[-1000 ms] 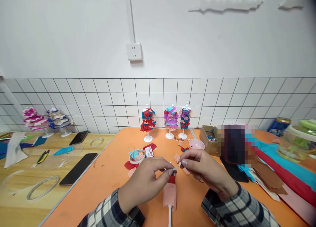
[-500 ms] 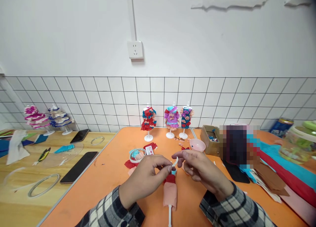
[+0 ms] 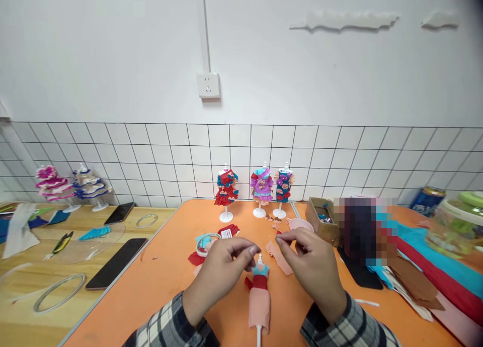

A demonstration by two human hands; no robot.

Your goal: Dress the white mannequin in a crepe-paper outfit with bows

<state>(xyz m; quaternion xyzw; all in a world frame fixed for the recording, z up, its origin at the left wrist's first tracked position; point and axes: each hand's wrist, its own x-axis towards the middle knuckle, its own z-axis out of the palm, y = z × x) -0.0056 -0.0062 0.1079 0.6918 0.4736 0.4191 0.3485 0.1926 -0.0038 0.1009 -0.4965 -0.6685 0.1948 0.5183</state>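
Standing farther apart than before, left hand [image 3: 221,269] and right hand [image 3: 315,266] (I cannot tell their grip) flank a blue-topped, red-waisted, pink-skirted mannequin [image 3: 259,304] inside the worktop's [image 3: 151,281] left edge.

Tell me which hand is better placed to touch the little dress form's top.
Probably the left hand: in this view its fingertips are beside the top of the dress form, while the right hand sits farther off, with orange tabletop showing between.

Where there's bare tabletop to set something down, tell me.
Bare orange tabletop lies between the large dark slab and left sleeve; another patch lies between the dress form and right sleeve. Crowded: the fabric pile at right.
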